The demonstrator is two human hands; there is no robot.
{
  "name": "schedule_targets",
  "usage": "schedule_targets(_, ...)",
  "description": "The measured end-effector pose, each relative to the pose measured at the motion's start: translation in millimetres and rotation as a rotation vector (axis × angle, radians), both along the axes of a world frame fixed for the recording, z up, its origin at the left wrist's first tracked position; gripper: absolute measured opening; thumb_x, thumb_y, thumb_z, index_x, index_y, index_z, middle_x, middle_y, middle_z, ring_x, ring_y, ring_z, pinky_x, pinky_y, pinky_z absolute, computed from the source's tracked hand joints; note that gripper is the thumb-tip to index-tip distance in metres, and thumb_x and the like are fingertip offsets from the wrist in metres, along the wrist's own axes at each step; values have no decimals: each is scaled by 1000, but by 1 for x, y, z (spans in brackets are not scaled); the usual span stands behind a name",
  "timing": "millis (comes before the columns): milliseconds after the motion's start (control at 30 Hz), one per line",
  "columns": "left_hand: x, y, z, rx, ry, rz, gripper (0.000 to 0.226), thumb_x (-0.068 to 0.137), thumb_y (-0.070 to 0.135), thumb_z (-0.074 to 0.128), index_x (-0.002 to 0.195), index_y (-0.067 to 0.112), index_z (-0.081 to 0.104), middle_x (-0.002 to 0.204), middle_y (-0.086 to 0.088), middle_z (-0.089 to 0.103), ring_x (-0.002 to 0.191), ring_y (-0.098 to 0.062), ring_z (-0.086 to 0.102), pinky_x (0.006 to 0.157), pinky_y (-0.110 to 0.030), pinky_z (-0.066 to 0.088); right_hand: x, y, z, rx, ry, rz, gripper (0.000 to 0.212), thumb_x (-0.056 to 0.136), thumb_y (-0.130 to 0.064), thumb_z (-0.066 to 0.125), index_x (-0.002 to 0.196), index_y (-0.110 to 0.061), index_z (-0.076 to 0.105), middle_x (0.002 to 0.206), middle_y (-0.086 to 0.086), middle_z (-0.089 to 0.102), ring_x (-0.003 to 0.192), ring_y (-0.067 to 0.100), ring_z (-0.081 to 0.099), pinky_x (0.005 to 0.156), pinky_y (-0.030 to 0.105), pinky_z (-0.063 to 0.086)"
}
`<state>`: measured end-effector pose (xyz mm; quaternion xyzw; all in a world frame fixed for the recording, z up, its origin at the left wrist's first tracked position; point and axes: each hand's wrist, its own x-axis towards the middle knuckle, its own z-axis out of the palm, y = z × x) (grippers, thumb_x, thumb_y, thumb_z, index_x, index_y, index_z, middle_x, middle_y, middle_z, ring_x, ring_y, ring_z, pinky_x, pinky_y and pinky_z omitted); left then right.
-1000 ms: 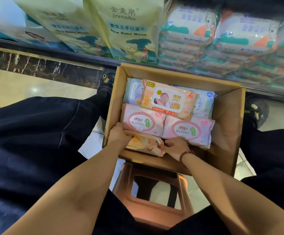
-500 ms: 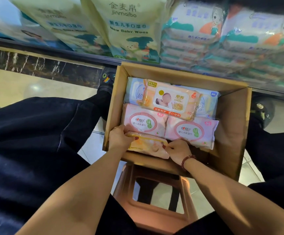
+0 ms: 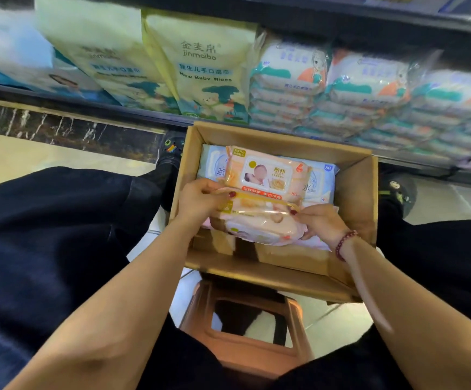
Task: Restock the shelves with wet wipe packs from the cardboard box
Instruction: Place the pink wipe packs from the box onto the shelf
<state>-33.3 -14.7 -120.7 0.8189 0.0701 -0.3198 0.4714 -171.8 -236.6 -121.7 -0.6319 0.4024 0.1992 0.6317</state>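
An open cardboard box point(image 3: 358, 192) rests on a brown plastic stool, holding wet wipe packs. An orange wet wipe pack point(image 3: 257, 218) is lifted and tilted above the box's near part. My left hand point(image 3: 200, 201) grips its left end and my right hand point(image 3: 321, 223) grips its right end. Behind it, a second orange pack point(image 3: 268, 173) lies on top of pale blue packs point(image 3: 321, 181). Pink packs lie mostly hidden beneath the lifted pack. The shelf point(image 3: 133, 111) runs across the top of the view.
The shelf carries yellow-green baby wipe bags point(image 3: 203, 66) on the left and stacked white-green wipe packs point(image 3: 363, 88) on the right. The brown stool point(image 3: 245, 347) stands between my dark-trousered knees. Black shoes sit either side of the box on a tiled floor.
Both hands have lifted the orange pack from the near edge of the box, raising and tilting it over the pink packs. The camera view has tipped slightly upward.
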Motion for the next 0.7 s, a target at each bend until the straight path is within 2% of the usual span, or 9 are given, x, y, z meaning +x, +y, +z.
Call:
schedule_targets(100,2,-6,5,-152,81,39,30,71,9,82,98,14,70,101,-8,71,100,-24,66,89,-37,55,2,-1,-7,-66,-41,-135,18,87,-4,63,70,-1,60,66,7,56,59,15,54,44,20,46)
schedule_targets(200,-2,-1,2,-290,169,61,38,75,4,76,107,19,64,105,-3,69,103,-20,64,89,-30,53,5,1,-14,-95,-46,-225,23,85,-5,65,64,-3,55,66,8,51,60,16,51,47,20,45)
schedule_targets(300,-7,6,-8,-319,205,-1,54,74,2,76,121,20,56,115,-3,67,109,-18,63,86,-28,53,7,1,-21,-105,-48,-305,22,80,-9,70,62,-6,58,71,11,55,68,22,52,64,31,44)
schedule_targets(400,-10,3,-12,-314,198,-71,67,71,-4,77,128,18,48,118,-4,65,109,-14,64,83,-29,56,11,0,-26,-112,-27,-330,19,79,-11,72,65,-5,60,69,12,57,69,23,52,67,36,43)
schedule_targets(533,-5,-4,-14,-252,143,-52,64,66,-2,82,120,16,53,116,-7,67,109,-19,64,89,-38,56,16,-2,-26,-104,-41,-363,21,79,-9,71,63,-7,58,67,9,58,71,24,54,66,33,45)
schedule_targets(600,-3,-6,-15,-230,137,-10,58,65,0,84,113,17,57,111,-6,70,105,-20,66,89,-41,56,19,-1,-23,-79,-59,-389,21,82,-10,70,66,-12,57,72,6,60,77,22,57,66,29,47)
schedule_targets(667,-2,-7,-16,-218,130,-2,53,65,4,85,110,16,60,107,-5,72,102,-20,68,89,-43,55,18,2,-26,-24,-66,-381,18,83,-24,71,74,-17,57,84,4,62,85,19,58,72,29,48)
schedule_targets(700,-3,-7,-15,-212,129,2,53,65,7,86,111,14,62,107,-5,72,102,-20,68,90,-43,55,15,6,-25,18,-54,-365,23,80,-39,73,81,-21,58,93,2,64,91,18,59,78,32,49)
